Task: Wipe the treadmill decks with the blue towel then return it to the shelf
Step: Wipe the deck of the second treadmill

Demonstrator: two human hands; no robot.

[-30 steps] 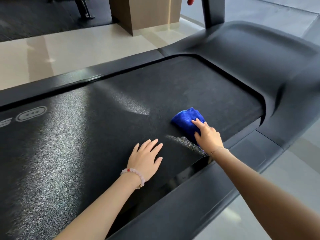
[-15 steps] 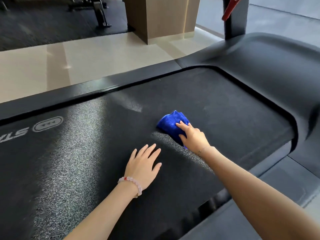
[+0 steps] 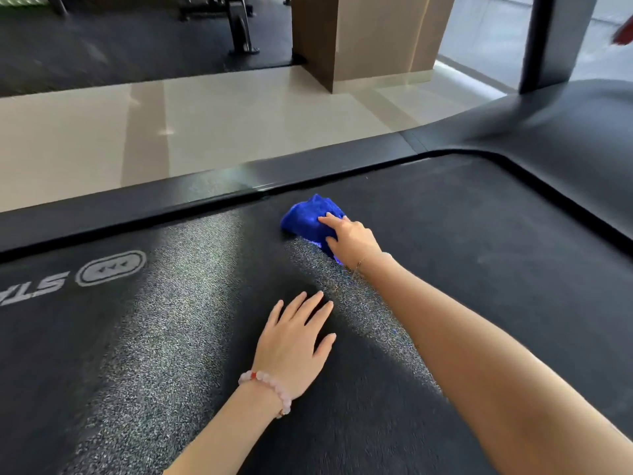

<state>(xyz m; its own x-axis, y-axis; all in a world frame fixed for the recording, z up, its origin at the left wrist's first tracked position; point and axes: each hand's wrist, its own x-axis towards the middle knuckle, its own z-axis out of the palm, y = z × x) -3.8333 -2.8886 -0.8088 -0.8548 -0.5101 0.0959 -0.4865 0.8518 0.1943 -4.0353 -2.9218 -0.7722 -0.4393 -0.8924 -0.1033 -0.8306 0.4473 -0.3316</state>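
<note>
The black treadmill deck [image 3: 479,255] fills the lower part of the head view. A bunched blue towel [image 3: 308,217] lies on the belt close to its far side rail. My right hand [image 3: 349,238] presses on the towel, fingers laid over its near edge. My left hand [image 3: 294,344] rests flat on the belt nearer to me, fingers spread, holding nothing; a pink bead bracelet is on its wrist. A shiny streak runs on the belt from the towel back along my right forearm.
The far side rail [image 3: 205,197] borders the belt, with beige tiled floor [image 3: 222,125] beyond. A wooden pillar [image 3: 370,36] stands on that floor. The treadmill upright [image 3: 548,42] rises at the top right above the motor cover [image 3: 565,138]. Gym equipment [image 3: 239,29] stands at the back left.
My right hand has pushed the towel across the belt from the near side toward the far rail. My left hand has stayed flat on the belt. The camera has moved forward over the deck.
</note>
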